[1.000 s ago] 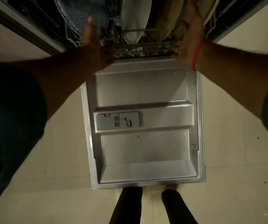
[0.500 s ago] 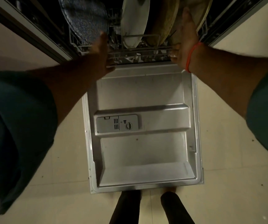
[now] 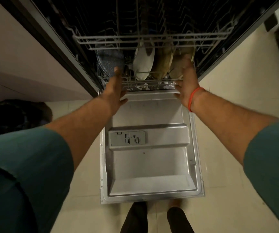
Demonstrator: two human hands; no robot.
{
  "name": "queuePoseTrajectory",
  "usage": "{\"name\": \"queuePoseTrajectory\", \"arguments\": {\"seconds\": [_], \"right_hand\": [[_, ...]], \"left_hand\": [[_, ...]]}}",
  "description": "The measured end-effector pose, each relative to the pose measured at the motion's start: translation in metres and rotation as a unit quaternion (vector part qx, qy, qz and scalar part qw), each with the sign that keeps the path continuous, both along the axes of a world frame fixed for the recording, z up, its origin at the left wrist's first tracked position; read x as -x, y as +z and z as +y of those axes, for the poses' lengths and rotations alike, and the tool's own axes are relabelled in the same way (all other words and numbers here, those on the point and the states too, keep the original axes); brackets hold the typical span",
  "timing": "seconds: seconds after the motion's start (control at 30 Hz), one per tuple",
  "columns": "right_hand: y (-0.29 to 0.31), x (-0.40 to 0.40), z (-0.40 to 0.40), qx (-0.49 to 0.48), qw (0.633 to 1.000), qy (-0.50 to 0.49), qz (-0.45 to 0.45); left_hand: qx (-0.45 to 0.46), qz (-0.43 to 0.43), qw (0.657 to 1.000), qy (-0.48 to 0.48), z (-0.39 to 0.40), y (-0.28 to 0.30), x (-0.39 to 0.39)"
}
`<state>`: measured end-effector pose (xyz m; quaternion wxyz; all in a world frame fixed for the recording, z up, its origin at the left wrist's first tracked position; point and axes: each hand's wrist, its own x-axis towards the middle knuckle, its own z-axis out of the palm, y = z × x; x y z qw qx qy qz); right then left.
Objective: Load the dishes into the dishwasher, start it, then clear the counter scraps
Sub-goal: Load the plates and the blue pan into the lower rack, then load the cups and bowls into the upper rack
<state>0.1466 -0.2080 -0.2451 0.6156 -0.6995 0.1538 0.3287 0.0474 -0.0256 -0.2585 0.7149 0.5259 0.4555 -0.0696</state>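
The dishwasher door lies flat open over the floor. Behind it the lower rack sits inside the tub with plates standing on edge: a dark speckled plate, a white plate and two tan plates. My left hand presses against the rack's front rim at its left end, thumb pointing up. My right hand presses the right end, fingers stretched up over the rightmost tan plate. Neither hand holds anything.
The wire upper rack hangs above the plates, its contents too dark to tell. A grey detergent dispenser sits in the door. A dark bag lies on the floor at left. My legs stand at the door's near edge.
Both hands have moved forward and the lower rack with its plates has slid deeper into the tub. My view has lifted, so the upper rack now shows.
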Motion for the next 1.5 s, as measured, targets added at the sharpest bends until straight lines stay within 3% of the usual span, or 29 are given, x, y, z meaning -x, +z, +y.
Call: {"name": "queuePoseTrajectory", "arguments": {"seconds": [0.57, 1.1, 1.3, 1.5], "right_hand": [[0.124, 0.091, -0.053, -0.078, 0.997, -0.015, -0.010], [0.285, 0.230, -0.089, -0.224, 0.974, -0.020, 0.022], [0.304, 0.263, -0.077, -0.233, 0.971, -0.008, 0.046], [0.308, 0.278, -0.050, -0.205, 0.978, -0.014, 0.037]], "left_hand": [[0.069, -0.067, 0.993, 0.075, -0.069, 0.113, 0.120], [0.069, -0.163, 0.964, 0.201, -0.155, 0.312, 0.259], [0.054, -0.154, 0.959, 0.230, -0.129, 0.326, 0.326], [0.062, -0.138, 0.963, 0.222, -0.097, 0.322, 0.337]]}}
